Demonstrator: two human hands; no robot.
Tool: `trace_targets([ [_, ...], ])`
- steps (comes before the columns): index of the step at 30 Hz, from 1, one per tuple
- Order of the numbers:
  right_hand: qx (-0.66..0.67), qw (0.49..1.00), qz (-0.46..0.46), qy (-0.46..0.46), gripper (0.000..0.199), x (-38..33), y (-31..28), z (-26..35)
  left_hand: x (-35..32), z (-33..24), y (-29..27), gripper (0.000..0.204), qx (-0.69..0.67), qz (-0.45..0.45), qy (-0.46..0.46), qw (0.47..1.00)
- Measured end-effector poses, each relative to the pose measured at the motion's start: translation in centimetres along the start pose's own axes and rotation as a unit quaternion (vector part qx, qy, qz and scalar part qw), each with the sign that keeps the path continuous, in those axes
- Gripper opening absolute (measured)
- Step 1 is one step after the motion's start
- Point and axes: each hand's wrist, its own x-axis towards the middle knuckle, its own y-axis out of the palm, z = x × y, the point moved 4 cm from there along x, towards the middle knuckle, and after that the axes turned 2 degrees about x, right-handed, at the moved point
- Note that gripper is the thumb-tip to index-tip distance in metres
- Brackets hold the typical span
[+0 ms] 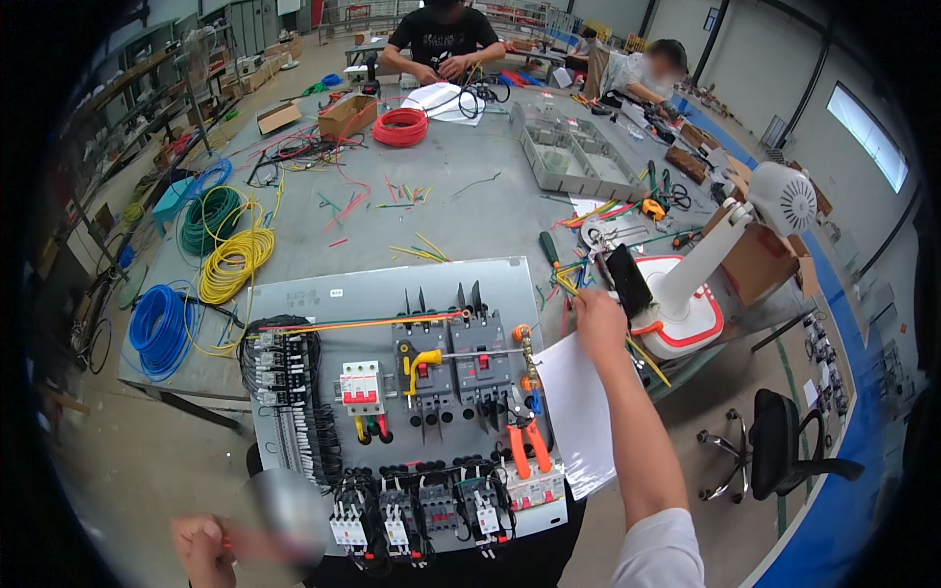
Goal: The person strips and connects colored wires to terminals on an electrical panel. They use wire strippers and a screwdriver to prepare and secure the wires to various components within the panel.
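My right hand (pixel 600 318) reaches over the right side of the table, its fingers bent together at some yellow and green strips (pixel 567 284). Whether it pinches one of them is hidden. At the lower left my left hand (pixel 204 549) is closed, with a bit of red at its fingers; a blurred patch hides what it holds. Between them lies a metal mounting panel (pixel 392 279) with breakers (pixel 480 358), a small white breaker (pixel 361 387), contactors (pixel 395 519) and black wiring. Orange-handled pliers (pixel 527 446) and a yellow-handled tool (pixel 424 360) rest on it.
A white fan (pixel 676 294) and a phone (pixel 627 279) stand right of my right hand, near a green-handled screwdriver (pixel 549 250). Wire coils (pixel 162 331) lie left. A grey divided bin (pixel 573 162) sits farther back. A co-worker (pixel 441 44) works across the table.
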Motion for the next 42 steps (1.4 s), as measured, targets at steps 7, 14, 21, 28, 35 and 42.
trace_targets([
  [7,0.026,0.990,-0.111,-0.083,0.031,-1.1,-2.0,-0.6,4.9,-4.1,4.0,0.058,-0.065,0.132,0.082,0.986],
  [14,0.547,0.826,-0.035,0.130,0.025,-10.5,-10.1,6.8,7.0,-7.9,7.6,0.060,-0.106,0.190,0.051,0.975],
  [21,0.624,0.726,0.151,-0.247,0.032,-20.0,-17.7,22.8,8.5,-12.1,12.1,0.051,-0.058,0.265,0.080,0.959],
  [28,0.621,0.693,0.100,-0.352,0.020,-21.6,-20.2,29.1,9.3,-11.7,15.6,0.045,0.046,0.478,-0.024,0.877],
  [35,0.621,0.704,0.053,-0.340,0.036,-22.7,-17.9,29.8,6.8,-5.7,12.8,0.045,-0.032,0.421,-0.184,0.888],
  [42,0.699,0.697,0.037,-0.158,0.019,-24.6,-15.8,28.0,3.7,-3.5,12.4,0.044,-0.139,0.299,-0.211,0.920],
])
